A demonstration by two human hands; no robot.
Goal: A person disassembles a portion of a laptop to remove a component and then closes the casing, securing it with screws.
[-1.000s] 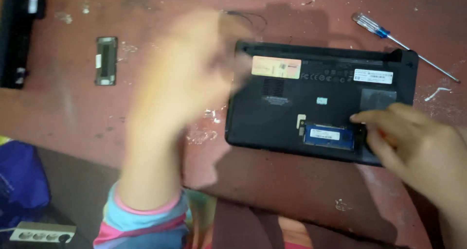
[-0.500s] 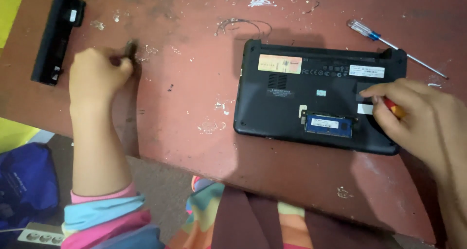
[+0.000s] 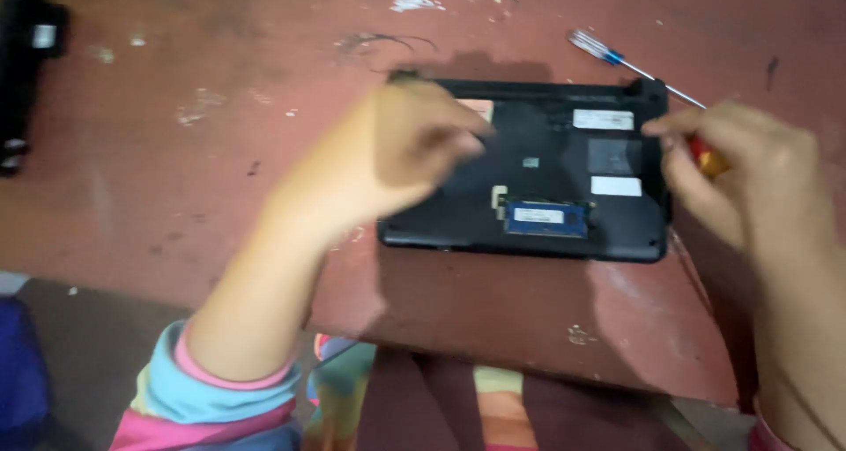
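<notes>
Upturned black laptop [image 3: 564, 165] centre-right of frame, blue memory module [image 3: 546, 218] exposed; left hand [image 3: 410, 147] blurred over its left end, grasp indeterminate; right hand [image 3: 749, 178] closed on an orange-handled tool [image 3: 708, 158], which risks slipping and gouging the module.

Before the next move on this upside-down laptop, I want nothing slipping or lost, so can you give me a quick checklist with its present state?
1. Laptop lies flat, underside up, wholly on the table: ok.
2. Memory bay open, blue module seated in it: ok.
3. Left hand over the laptop's left part; whether it presses down: cannot tell, blurred.
4. Right hand holds a red-handled tool; its tip: cannot tell, hidden.
5. Spare screwdriver lies beyond the laptop, within reach: ok.
6. Loose screws kept together: cannot tell, none visible.
</notes>
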